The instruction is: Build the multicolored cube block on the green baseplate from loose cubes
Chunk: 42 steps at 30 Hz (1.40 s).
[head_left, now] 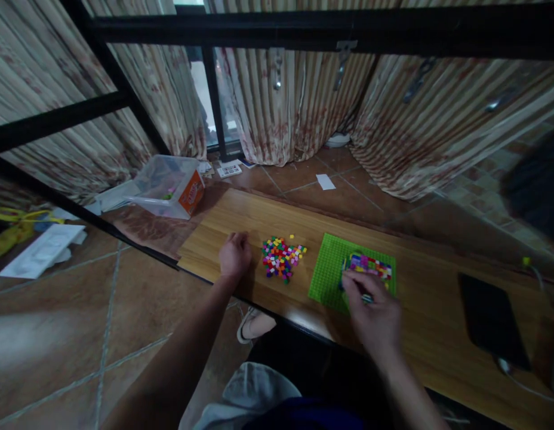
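On the wooden table, my left hand rests with its fingers curled in, and nothing shows in it. Just right of it lies a loose pile of small coloured toy bricks, with one yellow brick apart at the back. My right hand is over a green studded baseplate, thumb and fingers pinched together at the left side of a multicoloured patch of bricks on the plate. Whatever sits between those fingertips is too small and hidden to make out. The hand covers the front part of the patch.
A black tablet with a white cable lies at the table's right. A clear plastic bin with an orange label stands on the floor beyond the left end. Black metal bars cross above, before striped curtains.
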### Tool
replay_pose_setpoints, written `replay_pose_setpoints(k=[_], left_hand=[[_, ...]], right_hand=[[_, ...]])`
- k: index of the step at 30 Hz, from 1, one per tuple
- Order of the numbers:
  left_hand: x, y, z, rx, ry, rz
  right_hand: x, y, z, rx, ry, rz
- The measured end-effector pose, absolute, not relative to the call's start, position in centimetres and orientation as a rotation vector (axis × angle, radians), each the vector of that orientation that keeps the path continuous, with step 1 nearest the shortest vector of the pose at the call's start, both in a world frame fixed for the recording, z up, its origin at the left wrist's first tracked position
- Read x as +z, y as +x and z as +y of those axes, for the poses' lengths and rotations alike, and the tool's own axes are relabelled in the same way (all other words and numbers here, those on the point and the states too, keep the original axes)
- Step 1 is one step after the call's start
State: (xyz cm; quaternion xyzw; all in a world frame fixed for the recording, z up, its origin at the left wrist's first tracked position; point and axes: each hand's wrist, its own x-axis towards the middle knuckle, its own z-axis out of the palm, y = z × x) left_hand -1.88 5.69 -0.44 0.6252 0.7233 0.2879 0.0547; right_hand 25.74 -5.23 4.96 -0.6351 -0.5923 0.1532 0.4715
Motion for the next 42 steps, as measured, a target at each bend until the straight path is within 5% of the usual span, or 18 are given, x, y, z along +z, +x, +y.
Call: replay_pose_setpoints(k=[4, 15, 23, 30, 42], left_hand=[[-0.5, -1.9, 5.6, 0.885, 1.886, 2.188], [-0.2, -1.9, 5.4, 0.904, 1.868, 2.166], [-0.1, -2.1, 5.5, 0.936, 1.873, 2.13], [-0.1, -2.1, 5.8, 0.912, 1.902, 2.176], [-0.2, -2.1, 5.9, 0.885, 1.949, 2.209]], right_hand=[[3.0, 21.2, -5.0, 0.529, -1.56, -1.756], [0.4, 16.5, -3.5, 0.187, -1.722, -1.972], [3.3, 22.1, -6.8, 0.64, -1.632, -1.388], [4.4, 31.9, -7.0, 0.336, -1.856, -1.218], [5.3, 31.8, -4.3, 0.089, -1.885, -1.525]])
